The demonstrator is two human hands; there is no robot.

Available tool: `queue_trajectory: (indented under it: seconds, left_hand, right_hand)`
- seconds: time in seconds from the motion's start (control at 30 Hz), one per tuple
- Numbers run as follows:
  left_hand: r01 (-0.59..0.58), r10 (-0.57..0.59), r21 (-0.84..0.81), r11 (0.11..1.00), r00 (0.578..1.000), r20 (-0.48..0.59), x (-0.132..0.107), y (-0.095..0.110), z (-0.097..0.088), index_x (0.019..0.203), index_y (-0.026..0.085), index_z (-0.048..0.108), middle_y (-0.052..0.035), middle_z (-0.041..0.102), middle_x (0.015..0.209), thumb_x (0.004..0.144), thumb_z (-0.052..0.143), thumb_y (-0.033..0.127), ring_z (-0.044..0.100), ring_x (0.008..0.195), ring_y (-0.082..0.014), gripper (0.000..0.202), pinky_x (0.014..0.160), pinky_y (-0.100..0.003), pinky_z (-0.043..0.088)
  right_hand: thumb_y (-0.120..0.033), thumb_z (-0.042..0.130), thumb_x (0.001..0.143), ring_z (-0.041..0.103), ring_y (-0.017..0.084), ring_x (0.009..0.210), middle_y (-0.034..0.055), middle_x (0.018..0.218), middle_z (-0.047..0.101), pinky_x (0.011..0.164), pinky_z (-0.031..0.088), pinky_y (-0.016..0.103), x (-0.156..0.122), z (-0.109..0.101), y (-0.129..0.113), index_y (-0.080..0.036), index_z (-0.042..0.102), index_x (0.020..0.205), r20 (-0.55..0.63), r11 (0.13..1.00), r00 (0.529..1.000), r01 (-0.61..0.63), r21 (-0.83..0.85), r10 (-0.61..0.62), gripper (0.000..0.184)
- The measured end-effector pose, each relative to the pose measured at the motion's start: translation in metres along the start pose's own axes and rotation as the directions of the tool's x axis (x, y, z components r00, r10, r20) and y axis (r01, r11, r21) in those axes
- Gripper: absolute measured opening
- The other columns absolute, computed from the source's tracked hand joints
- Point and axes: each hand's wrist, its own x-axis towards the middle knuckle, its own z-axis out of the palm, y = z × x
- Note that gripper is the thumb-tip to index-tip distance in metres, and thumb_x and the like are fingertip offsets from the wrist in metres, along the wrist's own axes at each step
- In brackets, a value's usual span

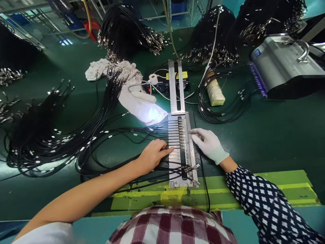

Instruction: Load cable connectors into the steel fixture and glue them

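A slotted metal fixture (175,176) lies in front of me, with several black cables (142,130) side by side in its upper slots. Their stripped, copper-coloured ends (180,130) cross the dark gap. My bare left hand (153,156) is closed at the fixture's left side, one digit stretched over the slots, and appears to pinch a cable. More loose cables with metal terminals (195,167) lie across the lower part. My right hand (209,145), in a white glove, has its fingertips bent together against the fixture's right edge; the palm side is hidden.
Thick cable bundles (127,30) hang over the far side. A white cloth (142,105) lies beside a lit lamp. Behind the fixture sits a black control box (162,86). A wrapped block (215,91) and a metal-housed machine (284,67) with purple light stand right.
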Motion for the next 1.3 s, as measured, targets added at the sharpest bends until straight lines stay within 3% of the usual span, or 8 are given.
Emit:
queue_trajectory:
  seconds: [0.1,0.2,0.3,0.4,0.57,0.73,1.0,1.3]
  left_hand:
    - [0.028,-0.030,0.018,0.999,0.994,0.102,-0.007,0.002,-0.004,0.134,0.020,0.055,-0.0063,0.059,0.089,0.103,0.032,0.016,0.049,0.076,-0.0183,0.039,0.068,-0.030,0.038]
    - [0.069,-0.050,-0.119,0.990,0.987,0.156,-0.012,0.003,-0.015,0.134,0.019,0.052,-0.0075,0.063,0.099,0.103,0.034,0.016,0.055,0.087,-0.0190,0.036,0.076,-0.031,0.040]
    - [0.153,-0.107,-0.199,0.968,0.968,0.226,-0.021,0.005,-0.030,0.122,0.018,0.055,-0.0083,0.064,0.106,0.102,0.044,0.022,0.056,0.097,-0.0199,0.024,0.083,-0.032,0.041]
    - [0.219,-0.182,-0.121,0.968,0.948,0.261,-0.033,0.013,-0.039,0.100,0.019,0.059,-0.0066,0.062,0.098,0.100,0.044,0.020,0.055,0.089,-0.0196,0.015,0.077,-0.031,0.042]
    - [0.297,-0.296,-0.008,0.955,0.952,0.079,-0.039,0.027,-0.041,0.098,0.018,0.057,-0.0052,0.057,0.092,0.101,0.038,0.017,0.055,0.078,-0.0166,0.019,0.072,-0.028,0.048]
    - [0.278,-0.289,-0.108,0.955,0.951,-0.110,-0.020,0.027,-0.030,0.098,0.018,0.055,-0.0057,0.059,0.092,0.100,0.044,0.015,0.058,0.087,-0.0178,0.012,0.080,-0.030,0.051]
    - [0.170,-0.181,-0.109,0.979,0.978,-0.103,0.010,0.030,-0.001,0.095,0.018,0.057,-0.0073,0.060,0.092,0.101,0.041,0.017,0.059,0.087,-0.0185,0.018,0.080,-0.031,0.053]
    - [0.076,-0.096,-0.242,0.967,0.993,-0.070,0.010,0.021,0.001,0.110,0.018,0.059,-0.0070,0.059,0.095,0.101,0.042,0.015,0.056,0.087,-0.0160,0.020,0.078,-0.027,0.050]
  right_hand:
    - [-0.035,0.050,0.095,0.066,0.021,0.080,0.0023,0.091,0.075,0.076,0.046,0.035,0.000,0.000,0.001,-0.025,0.069,0.104,0.000,1.000,1.000,0.006,0.011,-0.006,0.023]
    - [-0.036,0.050,0.095,0.066,0.021,0.079,0.0025,0.093,0.075,0.077,0.048,0.036,-0.001,0.001,0.001,-0.025,0.069,0.105,-0.004,0.999,1.000,0.007,0.044,-0.007,0.024]
    - [-0.036,0.050,0.095,0.067,0.021,0.080,0.0024,0.094,0.076,0.080,0.050,0.037,-0.002,0.001,0.003,-0.025,0.069,0.105,-0.019,0.998,1.000,0.017,0.067,-0.016,0.024]
    - [-0.036,0.051,0.095,0.068,0.021,0.080,0.0024,0.095,0.076,0.079,0.052,0.037,-0.002,0.002,0.004,-0.025,0.069,0.106,-0.025,0.997,0.999,0.027,0.070,-0.025,0.024]
    - [-0.036,0.051,0.094,0.069,0.021,0.081,0.0025,0.095,0.076,0.080,0.053,0.037,-0.002,0.003,0.004,-0.025,0.069,0.105,-0.029,0.998,0.999,0.015,0.064,-0.014,0.023]
    - [-0.035,0.052,0.094,0.069,0.021,0.080,0.0021,0.093,0.076,0.079,0.052,0.037,-0.001,0.002,0.002,-0.025,0.069,0.104,-0.022,0.999,1.000,0.009,0.053,-0.008,0.023]
    - [-0.036,0.051,0.094,0.068,0.022,0.083,0.0021,0.095,0.076,0.079,0.049,0.037,-0.002,0.001,0.000,-0.025,0.069,0.104,-0.017,1.000,1.000,-0.001,0.022,0.002,0.023]
    - [-0.033,0.052,0.094,0.067,0.022,0.082,0.0027,0.095,0.076,0.079,0.045,0.037,0.000,0.001,-0.002,-0.025,0.069,0.103,-0.009,1.000,1.000,0.008,-0.017,-0.008,0.021]
